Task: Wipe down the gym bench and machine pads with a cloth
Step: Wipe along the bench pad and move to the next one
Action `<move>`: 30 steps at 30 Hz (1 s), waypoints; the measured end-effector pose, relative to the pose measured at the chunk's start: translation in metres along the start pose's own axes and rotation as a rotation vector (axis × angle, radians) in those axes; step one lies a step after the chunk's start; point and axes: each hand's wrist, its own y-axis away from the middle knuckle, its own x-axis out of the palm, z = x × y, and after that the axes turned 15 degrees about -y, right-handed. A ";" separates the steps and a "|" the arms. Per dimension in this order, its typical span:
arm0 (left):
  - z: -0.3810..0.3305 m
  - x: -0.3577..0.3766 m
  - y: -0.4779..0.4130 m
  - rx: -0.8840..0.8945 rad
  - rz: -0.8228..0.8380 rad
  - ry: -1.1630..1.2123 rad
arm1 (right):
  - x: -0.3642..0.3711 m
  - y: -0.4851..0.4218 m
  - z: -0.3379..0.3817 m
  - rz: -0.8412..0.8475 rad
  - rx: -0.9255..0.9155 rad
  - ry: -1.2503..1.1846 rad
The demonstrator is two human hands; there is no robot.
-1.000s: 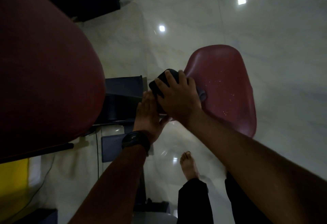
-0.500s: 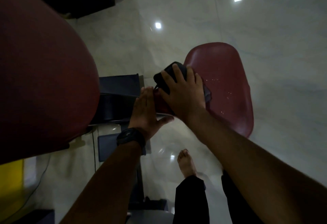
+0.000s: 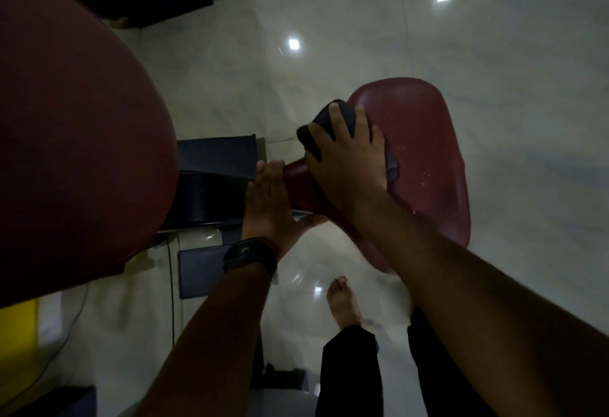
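My right hand grasps a dark cloth. The fingers are spread and curled over the bunched fabric, pressing it onto the upper left edge of the red seat pad. A greyish fold of the cloth pokes out from under my palm on its 3 o'clock side. The seat pad lies at about 3 o'clock in my view, with its broad end towards 1 o'clock and its narrow end pointing at 9 o'clock. Small pale specks dot its surface just right of my hand.

My left hand is released and holds nothing. Its fingers are straight and together, flat against the narrow end of the seat pad, and the thumb reaches beneath it. A black watch sits on that wrist.

A much larger red pad fills the view at 9 o'clock, well apart from both hands. Between it and my left hand is the dark machine frame.

At 6 o'clock my bare foot stands on the glossy pale floor, which carries square reflections of lights at 12 and 1 o'clock. A patch of yellow shows at 8 o'clock.
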 end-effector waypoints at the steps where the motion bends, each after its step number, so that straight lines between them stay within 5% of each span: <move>1: 0.000 -0.001 0.001 0.005 0.005 -0.019 | 0.002 0.002 -0.001 -0.030 0.033 -0.014; 5: 0.003 -0.001 0.002 -0.009 0.023 -0.014 | 0.028 0.073 0.005 -0.166 0.156 -0.076; 9: 0.001 0.000 0.009 0.019 -0.027 0.042 | 0.056 0.128 -0.011 -0.218 0.060 0.024; 15: 0.003 0.005 -0.002 -0.008 -0.002 0.017 | 0.022 0.049 -0.005 -0.118 0.076 -0.050; 22: 0.003 0.007 0.014 0.042 -0.058 -0.087 | 0.051 0.123 0.000 -0.213 0.189 -0.058; 30: 0.005 -0.001 0.005 0.099 0.024 -0.035 | 0.007 0.031 -0.011 -0.085 0.156 -0.074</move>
